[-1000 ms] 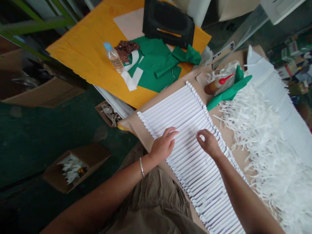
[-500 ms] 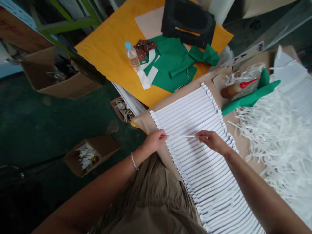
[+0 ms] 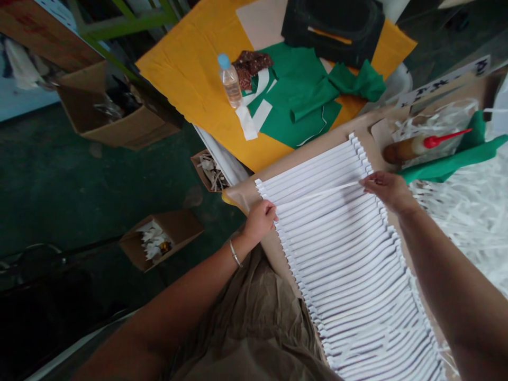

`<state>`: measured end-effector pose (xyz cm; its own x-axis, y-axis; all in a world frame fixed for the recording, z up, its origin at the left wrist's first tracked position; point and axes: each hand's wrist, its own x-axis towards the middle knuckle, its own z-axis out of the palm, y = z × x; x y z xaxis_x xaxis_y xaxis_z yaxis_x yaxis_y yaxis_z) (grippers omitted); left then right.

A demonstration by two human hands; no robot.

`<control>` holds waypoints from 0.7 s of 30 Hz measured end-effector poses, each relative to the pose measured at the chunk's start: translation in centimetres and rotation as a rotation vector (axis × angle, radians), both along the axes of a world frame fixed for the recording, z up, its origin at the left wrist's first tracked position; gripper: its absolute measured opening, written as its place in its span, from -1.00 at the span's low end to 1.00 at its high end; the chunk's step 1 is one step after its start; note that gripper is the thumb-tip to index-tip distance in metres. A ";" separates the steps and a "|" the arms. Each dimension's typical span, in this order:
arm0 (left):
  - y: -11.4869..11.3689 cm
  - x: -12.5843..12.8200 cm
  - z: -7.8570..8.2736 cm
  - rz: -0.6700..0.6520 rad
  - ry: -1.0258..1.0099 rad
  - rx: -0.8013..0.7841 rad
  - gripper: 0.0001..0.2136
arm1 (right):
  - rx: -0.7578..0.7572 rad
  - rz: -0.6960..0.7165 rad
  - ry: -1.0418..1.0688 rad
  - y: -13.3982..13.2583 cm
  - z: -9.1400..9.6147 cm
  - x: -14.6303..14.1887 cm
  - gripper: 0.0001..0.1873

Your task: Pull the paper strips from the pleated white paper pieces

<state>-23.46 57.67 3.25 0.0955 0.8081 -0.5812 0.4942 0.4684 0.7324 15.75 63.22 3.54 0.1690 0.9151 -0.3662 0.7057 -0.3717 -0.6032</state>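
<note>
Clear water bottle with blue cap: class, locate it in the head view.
The clear plastic water bottle sits upper centre in the head view, on the yellow sheet, left of the green cloth.

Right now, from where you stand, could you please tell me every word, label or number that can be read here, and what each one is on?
White strip sign: dark handwritten marks, too blurred to read.
Clear water bottle: no readable text.
Brown bottle with a red nozzle: no readable text.
</note>
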 end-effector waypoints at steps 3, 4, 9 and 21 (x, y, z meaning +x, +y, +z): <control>0.4 0.6 -0.6 0.010 0.083 0.026 -0.81 | -0.031 -0.056 0.039 1.7 0.0 -0.1 -0.69; 0.5 0.8 -0.8 0.013 0.129 0.045 -0.80 | -0.027 -0.070 0.024 2.2 0.1 -0.2 -0.72; 0.7 1.1 -1.3 0.014 0.204 0.083 -0.78 | -0.019 -0.119 -0.052 4.1 0.6 -1.1 -0.81; 1.0 1.4 -1.5 0.033 0.210 0.099 -0.78 | 0.050 -0.033 -0.240 5.4 -1.9 -0.5 -0.79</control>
